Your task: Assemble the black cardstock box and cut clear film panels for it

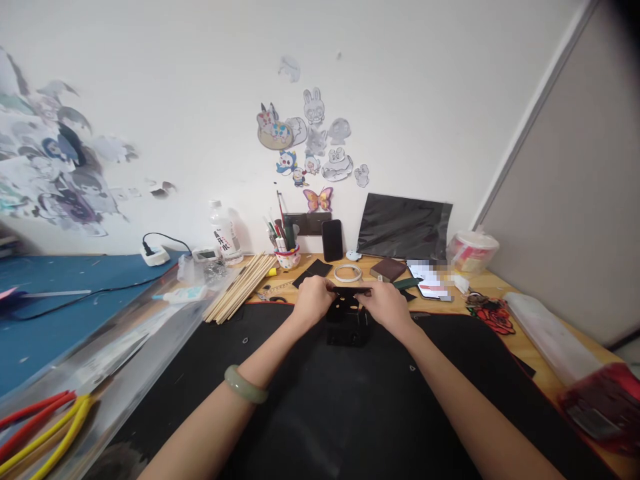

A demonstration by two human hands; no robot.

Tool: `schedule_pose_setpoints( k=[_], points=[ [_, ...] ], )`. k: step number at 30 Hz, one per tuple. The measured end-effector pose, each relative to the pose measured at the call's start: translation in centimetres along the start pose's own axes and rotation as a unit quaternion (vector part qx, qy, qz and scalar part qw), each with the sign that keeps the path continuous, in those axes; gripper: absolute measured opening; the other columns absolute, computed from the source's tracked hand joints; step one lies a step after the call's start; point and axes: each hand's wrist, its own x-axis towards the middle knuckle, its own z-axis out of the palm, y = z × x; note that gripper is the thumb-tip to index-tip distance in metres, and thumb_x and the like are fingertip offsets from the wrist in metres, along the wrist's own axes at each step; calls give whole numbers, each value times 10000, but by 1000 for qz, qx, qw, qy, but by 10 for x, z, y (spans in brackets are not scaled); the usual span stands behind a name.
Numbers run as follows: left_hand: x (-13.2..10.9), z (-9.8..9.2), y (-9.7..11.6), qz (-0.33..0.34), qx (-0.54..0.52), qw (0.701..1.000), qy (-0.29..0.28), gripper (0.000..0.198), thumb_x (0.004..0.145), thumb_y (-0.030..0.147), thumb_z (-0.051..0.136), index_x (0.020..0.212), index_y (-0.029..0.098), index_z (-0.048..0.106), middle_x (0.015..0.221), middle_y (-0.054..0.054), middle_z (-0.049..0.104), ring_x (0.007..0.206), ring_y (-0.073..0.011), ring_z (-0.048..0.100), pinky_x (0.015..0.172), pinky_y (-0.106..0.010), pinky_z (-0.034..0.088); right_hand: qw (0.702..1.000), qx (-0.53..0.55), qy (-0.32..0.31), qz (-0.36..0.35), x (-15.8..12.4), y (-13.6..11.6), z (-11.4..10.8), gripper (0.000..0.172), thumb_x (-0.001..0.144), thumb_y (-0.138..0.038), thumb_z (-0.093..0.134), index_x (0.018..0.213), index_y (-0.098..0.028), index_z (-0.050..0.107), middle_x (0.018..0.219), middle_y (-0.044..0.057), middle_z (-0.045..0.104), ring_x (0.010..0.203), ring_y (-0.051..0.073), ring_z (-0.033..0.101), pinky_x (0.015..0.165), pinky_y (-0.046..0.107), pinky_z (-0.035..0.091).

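Observation:
Over the far part of a black mat (320, 413), a small black box-like piece (346, 331) with light cut-out holes in its upper part sits between my hands. It looks like folded black card, though its material is hard to make out. My left hand (314, 298) is closed on the left end of its top edge, and a pale green bangle (245, 385) circles that wrist. At the right end of the same edge, my right hand (389, 305) pinches with thumb and fingers. The fingertips partly cover the edge.
Behind the hands lie a roll of white tape (347, 267), a brown square block (387, 269) and a lit phone (429, 280). Wooden sticks (243, 287) and a pen cup (287, 257) stand left of them. Scissors with red and yellow handles (75, 417) lie near left.

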Motion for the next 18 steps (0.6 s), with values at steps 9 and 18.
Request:
schedule_pose_setpoints(
  k=[9,18],
  points=[
    [3,-2,0,28,60,997,-41,212,842,308,521,892,121,608,867,-39,638,810,-151,602,770,-363,476,1000,-11,-4,-7,1,1,2,226,778,-328,507,936,-293,664,858,47,682,821,266,635,580,292,413],
    [6,-6,3,37,112,991,-70,227,853,316,505,957,132,589,954,-54,618,890,-170,587,809,-387,467,1000,-18,-12,1,0,-2,0,228,766,-298,507,924,-291,671,854,38,686,837,257,634,587,281,407]
  ],
)
